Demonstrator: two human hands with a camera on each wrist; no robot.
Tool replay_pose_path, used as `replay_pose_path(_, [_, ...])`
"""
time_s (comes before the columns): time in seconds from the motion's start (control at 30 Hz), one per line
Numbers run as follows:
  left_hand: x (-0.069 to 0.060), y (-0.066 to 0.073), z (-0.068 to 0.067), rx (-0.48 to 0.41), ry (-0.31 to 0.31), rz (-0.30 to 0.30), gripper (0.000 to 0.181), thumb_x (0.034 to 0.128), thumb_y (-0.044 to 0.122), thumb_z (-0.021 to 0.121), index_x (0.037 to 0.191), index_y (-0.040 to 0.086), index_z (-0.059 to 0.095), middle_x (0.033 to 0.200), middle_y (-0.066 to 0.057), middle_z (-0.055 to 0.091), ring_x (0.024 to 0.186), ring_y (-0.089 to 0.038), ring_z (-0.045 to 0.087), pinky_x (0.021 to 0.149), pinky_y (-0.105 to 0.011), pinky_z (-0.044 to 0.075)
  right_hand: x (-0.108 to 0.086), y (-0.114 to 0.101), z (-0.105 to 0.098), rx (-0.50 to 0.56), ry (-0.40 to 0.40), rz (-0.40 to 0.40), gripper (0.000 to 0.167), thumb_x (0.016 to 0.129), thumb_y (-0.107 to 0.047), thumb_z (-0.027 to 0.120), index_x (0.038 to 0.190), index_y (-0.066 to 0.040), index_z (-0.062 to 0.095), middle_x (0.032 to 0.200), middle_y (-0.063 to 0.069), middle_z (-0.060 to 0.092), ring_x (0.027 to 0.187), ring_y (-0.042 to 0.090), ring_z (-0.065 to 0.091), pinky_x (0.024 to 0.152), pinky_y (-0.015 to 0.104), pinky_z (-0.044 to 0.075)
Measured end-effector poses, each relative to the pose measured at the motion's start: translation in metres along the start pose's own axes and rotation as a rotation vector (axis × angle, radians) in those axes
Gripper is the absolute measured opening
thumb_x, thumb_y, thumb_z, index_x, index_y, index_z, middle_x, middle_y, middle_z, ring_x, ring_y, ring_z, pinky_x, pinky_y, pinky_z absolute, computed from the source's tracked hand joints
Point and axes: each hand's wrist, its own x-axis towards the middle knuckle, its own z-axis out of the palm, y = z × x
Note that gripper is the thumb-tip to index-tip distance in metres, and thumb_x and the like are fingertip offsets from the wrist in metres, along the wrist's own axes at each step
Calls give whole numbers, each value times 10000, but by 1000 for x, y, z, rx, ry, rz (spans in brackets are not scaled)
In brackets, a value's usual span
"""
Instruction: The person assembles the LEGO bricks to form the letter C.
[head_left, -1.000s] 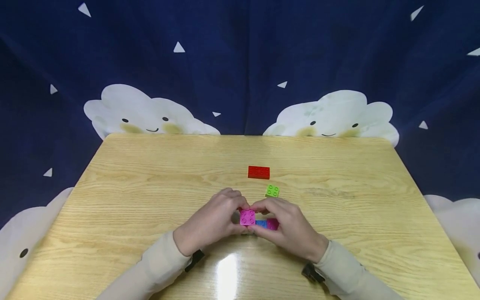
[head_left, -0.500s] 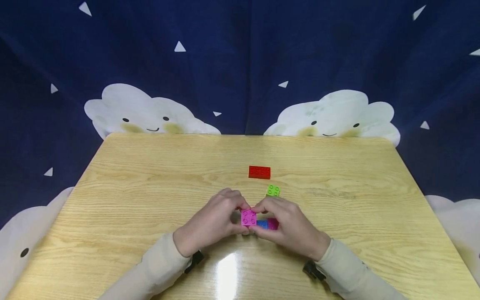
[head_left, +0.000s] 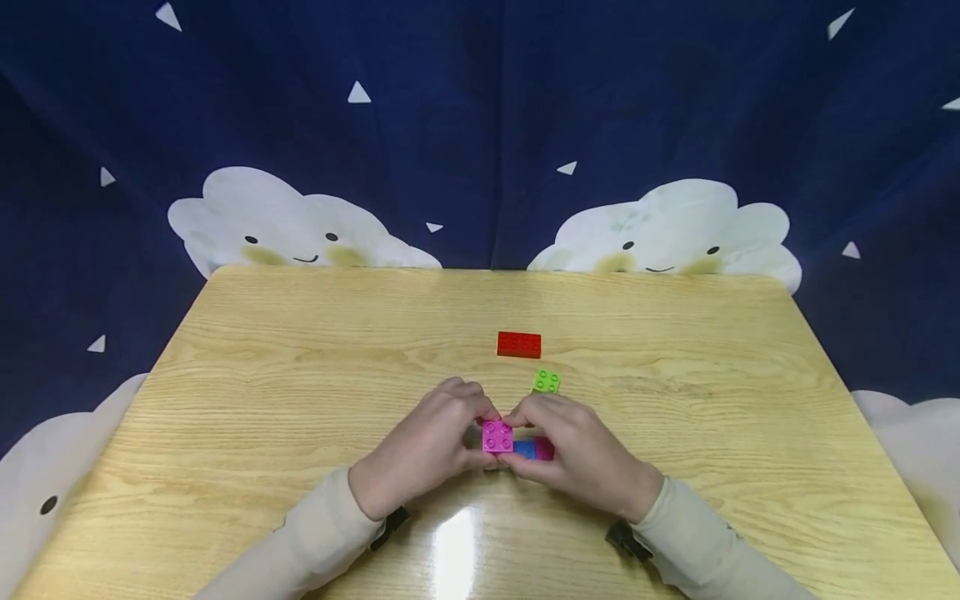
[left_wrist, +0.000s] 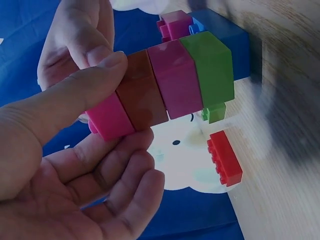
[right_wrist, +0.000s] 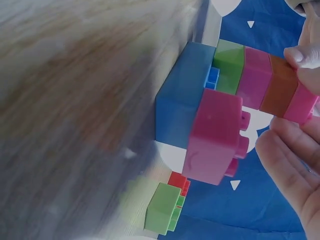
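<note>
A tower of toy building bricks stands between my hands. Its top is a pink brick point(head_left: 497, 436); under it come an orange-brown brick point(left_wrist: 142, 97), a magenta brick point(left_wrist: 175, 80) and a green brick point(left_wrist: 212, 70). The green one sits on a long blue brick point(right_wrist: 182, 95) at the table. Another magenta brick point(right_wrist: 215, 135) is fixed on the blue brick's right end. My left hand point(head_left: 427, 437) pinches the tower's top from the left between thumb and fingers. From the right, my right hand point(head_left: 588, 450) holds the same pink brick with thumb and forefinger.
Beyond the right hand, a small lime-green brick point(head_left: 546, 382) lies on the wooden table point(head_left: 337, 333), studs up. A red brick point(head_left: 519, 345) lies farther back. Behind the table's far edge hangs a dark blue curtain point(head_left: 420, 150) with clouds.
</note>
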Motion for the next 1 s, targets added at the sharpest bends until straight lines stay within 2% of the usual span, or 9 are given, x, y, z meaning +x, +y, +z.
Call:
replay_pose_path(0.53, [0,1,2,25,3,-5,317,785,180,1006,996,40,815,928,-7,733,900,-191,617,854,-348,538,1,1,0,-3,-31,21,360,865,-111,936,1068,-126,639,1012,-47,724,899,167,695,813,345,618])
replay_pose_path(0.8, [-1,1,2,46,6,-9,315,796,196,999,1011,42,828,886,31,672,879,-173,576,835,-341,525,2,2,0,13,-27,12,362,868,-102,933,1072,-114,634,1010,-33,724,894,192,706,795,377,628])
replay_pose_path(1.0, [-3,1,3,53,15,8,317,798,203,998,1018,41,838,855,11,672,840,-162,543,800,-327,499,2,1,0,15,-32,22,368,865,-98,938,1070,-121,633,1013,-40,725,891,188,700,799,371,628])
